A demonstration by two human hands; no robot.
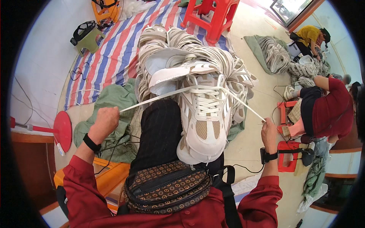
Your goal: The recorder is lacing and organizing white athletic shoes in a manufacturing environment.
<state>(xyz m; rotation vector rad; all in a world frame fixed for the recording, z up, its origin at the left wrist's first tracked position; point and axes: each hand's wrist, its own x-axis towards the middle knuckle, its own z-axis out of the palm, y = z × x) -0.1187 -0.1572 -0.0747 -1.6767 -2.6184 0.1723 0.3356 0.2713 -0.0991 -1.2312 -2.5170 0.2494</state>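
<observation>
A beige and white sneaker [204, 135] rests toe toward me on my lap, its front partly laced. My left hand [106, 121] is closed on one end of the white shoelace [154, 99]. My right hand [269, 133] pinches the lace's other end, out to the right. Between the hands the lace runs taut up to the top of the sneaker and crosses there. Behind it lies a big bundle of similar unfinished shoe uppers [216, 59], with a flared piece [167, 76] leaning over to the left.
A patterned waist bag [167, 188] sits at my waist. Left are green cloth [108, 102] and a red round base [62, 132]; a striped sheet [114, 45] and red stool [211, 19] are beyond. At right, two people [330, 108] work near shoe piles [275, 55].
</observation>
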